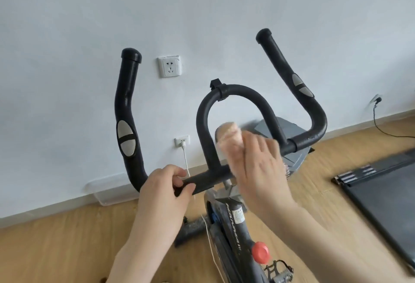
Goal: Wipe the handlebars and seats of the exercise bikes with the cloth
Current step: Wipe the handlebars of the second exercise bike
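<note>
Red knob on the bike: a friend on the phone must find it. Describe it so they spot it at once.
Start at the black handlebars in front of the pale wall and follow the dark frame down. The red knob sits on that frame just above the pedal. It is the bike's only red part.

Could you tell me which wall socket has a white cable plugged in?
The low socket left of the handlebar loop; the higher socket is empty, and the far-right socket holds a black plug.
</note>
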